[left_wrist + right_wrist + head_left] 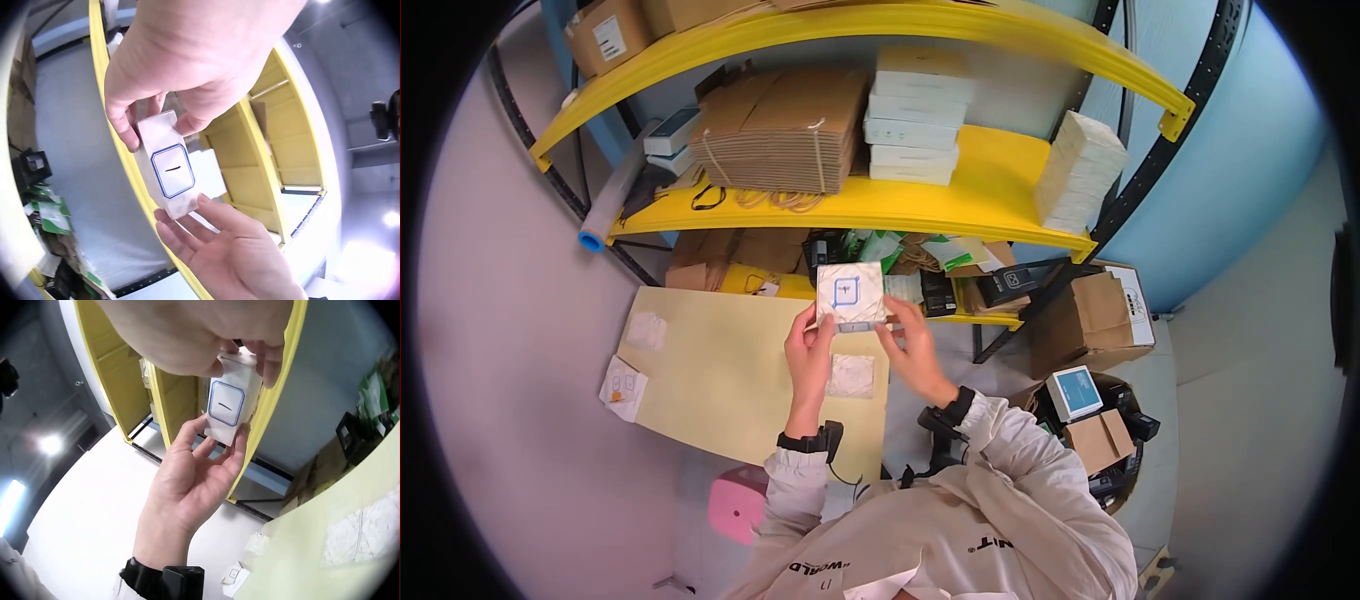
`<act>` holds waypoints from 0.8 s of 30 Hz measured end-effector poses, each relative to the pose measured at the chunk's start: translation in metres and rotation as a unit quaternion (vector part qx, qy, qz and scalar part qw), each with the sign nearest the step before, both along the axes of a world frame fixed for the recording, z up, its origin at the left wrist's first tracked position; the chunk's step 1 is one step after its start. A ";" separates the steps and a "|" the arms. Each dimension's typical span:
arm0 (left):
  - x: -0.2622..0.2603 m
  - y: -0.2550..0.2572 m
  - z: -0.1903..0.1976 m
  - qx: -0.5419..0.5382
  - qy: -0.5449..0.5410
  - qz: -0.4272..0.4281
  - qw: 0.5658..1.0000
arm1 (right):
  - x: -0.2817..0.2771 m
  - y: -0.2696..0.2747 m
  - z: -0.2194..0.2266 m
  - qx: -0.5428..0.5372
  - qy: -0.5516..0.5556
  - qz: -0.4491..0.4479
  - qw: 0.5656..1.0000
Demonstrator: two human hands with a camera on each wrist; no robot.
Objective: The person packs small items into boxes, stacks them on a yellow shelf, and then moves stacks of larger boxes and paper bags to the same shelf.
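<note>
Both hands hold a small white block-shaped packet [848,290] over the pale yellow table [730,345]; a blue outlined figure is on its upper face. The left hand [808,362] grips its left end and the right hand [913,352] its right end. In the left wrist view a narrow side of the packet [170,169] shows a blue frame with a short dark stroke; the left hand [187,62] pinches one end, the right hand [240,253] the other. The right wrist view shows the packet [228,403] between right hand [206,334] and left hand [187,481].
A flat white packet [852,376] lies below the hands, another [646,331] at the table's left. A marked white piece [622,388] is at the left edge. Yellow shelves [1000,165] with cartons stand ahead; a filled box [1100,440] and pink stool [737,505] are near.
</note>
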State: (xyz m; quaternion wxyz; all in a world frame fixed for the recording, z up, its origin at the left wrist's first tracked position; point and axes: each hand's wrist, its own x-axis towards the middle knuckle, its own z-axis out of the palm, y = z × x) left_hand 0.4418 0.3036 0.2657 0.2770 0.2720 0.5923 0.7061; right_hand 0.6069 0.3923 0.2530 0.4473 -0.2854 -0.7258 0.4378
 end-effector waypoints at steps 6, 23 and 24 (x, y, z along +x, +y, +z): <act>0.080 0.087 0.059 0.081 0.039 -0.030 0.995 | 0.074 0.061 0.069 0.115 0.087 -0.079 0.986; 0.268 0.282 0.196 0.249 0.165 -0.152 0.942 | 0.265 0.233 0.192 0.313 0.132 -0.249 0.907; 0.273 0.288 0.199 0.251 0.166 -0.154 0.941 | 0.270 0.238 0.195 0.307 0.134 -0.249 0.909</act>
